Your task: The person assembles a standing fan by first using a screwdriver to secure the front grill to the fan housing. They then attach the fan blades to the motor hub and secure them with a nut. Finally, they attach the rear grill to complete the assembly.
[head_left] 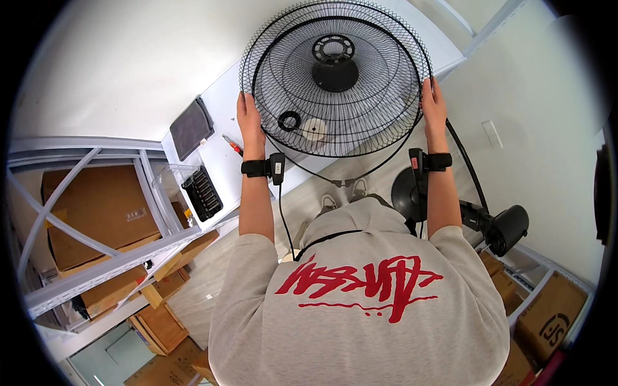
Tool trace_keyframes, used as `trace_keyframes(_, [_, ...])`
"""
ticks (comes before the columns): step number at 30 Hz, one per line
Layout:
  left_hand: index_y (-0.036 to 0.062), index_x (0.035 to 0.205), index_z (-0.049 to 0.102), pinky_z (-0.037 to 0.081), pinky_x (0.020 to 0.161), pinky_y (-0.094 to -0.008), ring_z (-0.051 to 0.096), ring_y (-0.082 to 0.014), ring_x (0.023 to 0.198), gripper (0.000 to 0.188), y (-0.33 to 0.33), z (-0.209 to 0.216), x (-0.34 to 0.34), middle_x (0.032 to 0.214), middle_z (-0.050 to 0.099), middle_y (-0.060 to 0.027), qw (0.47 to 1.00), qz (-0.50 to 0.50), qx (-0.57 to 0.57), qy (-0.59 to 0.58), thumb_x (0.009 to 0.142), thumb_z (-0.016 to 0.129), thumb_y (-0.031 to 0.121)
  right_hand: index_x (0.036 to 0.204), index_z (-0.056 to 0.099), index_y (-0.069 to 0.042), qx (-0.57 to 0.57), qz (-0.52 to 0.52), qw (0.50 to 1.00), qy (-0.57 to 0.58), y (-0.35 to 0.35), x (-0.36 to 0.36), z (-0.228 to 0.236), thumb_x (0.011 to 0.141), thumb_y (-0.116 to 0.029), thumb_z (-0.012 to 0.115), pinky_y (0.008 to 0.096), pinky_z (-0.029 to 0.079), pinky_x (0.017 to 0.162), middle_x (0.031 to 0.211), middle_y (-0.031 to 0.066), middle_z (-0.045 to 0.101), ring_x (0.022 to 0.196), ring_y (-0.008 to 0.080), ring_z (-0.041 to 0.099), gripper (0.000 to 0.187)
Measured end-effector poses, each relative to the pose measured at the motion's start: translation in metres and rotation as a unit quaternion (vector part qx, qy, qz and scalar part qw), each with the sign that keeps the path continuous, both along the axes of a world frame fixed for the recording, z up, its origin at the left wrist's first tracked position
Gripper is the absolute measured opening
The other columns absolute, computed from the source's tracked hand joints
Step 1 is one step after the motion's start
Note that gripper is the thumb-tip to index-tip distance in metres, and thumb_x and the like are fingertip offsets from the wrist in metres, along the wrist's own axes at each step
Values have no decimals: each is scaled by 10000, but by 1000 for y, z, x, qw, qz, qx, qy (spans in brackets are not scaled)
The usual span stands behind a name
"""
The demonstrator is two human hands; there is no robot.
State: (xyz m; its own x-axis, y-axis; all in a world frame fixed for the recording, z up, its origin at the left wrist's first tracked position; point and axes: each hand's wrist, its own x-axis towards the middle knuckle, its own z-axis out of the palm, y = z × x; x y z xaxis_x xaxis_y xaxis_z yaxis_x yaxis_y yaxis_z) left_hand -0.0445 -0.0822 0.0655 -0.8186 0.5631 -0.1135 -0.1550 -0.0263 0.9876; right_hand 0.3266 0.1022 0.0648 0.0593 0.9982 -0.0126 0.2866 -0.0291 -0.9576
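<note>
Now both hands (250, 122) (433, 106) grip fan guard (335, 83) rim

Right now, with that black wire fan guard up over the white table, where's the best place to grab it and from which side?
By the outer rim, one hand on each side. The left hand and right hand already grip opposite edges of the fan guard. It is a wide, shallow dome of thin wires, so the thicker rim ring likely gives the firmest hold, and opposite grips should keep it level.

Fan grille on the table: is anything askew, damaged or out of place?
Nothing looks damaged. The fan grille is held at its rim by the left hand and right hand. A screwdriver lies loose beside it on the table.
</note>
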Motion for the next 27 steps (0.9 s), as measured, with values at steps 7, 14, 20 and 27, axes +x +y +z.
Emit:
trace_keyframes(7, [-42, 1390, 401, 339, 1036, -301, 467, -176, 1205, 511, -2, 13, 11, 1337, 512, -110, 1000, 4, 0, 8, 1008, 470, 289, 1403, 444, -28, 5, -1, 1000, -23, 3, 2, -9, 950, -467, 536, 252, 452, 742, 1080, 57, 622, 877, 99, 541, 637])
trace_keyframes(14, [-45, 1428, 341, 309, 1074, -320, 419, -205, 1287, 576, -3, 0, 1, 1417, 442, -136, 1000, 4, -7, 4, 1001, 483, 315, 1384, 484, -83, -28, -10, 999, -15, 0, -2, -1, 910, -541, 534, 322, 421, 964, 1221, 173, 616, 1113, 250, 592, 662])
trace_keyframes(20, [-47, 1438, 322, 303, 1081, -316, 412, -209, 1299, 584, -4, -7, -2, 1430, 428, -147, 1000, -16, 19, 10, 1000, 484, 304, 1389, 475, -75, -40, -7, 999, -5, 0, 0, -2, 911, -535, 542, 313, 423, 958, 1209, 170, 619, 1103, 241, 593, 667])
trace_keyframes(27, [-47, 1437, 322, 292, 1086, -311, 401, -211, 1307, 579, -6, -11, -5, 1433, 426, -147, 1000, -15, -12, 17, 1002, 477, 303, 1401, 445, -44, -18, 5, 1000, 7, 4, 1, -8, 923, -510, 546, 297, 434, 898, 1183, 143, 609, 1051, 200, 574, 675])
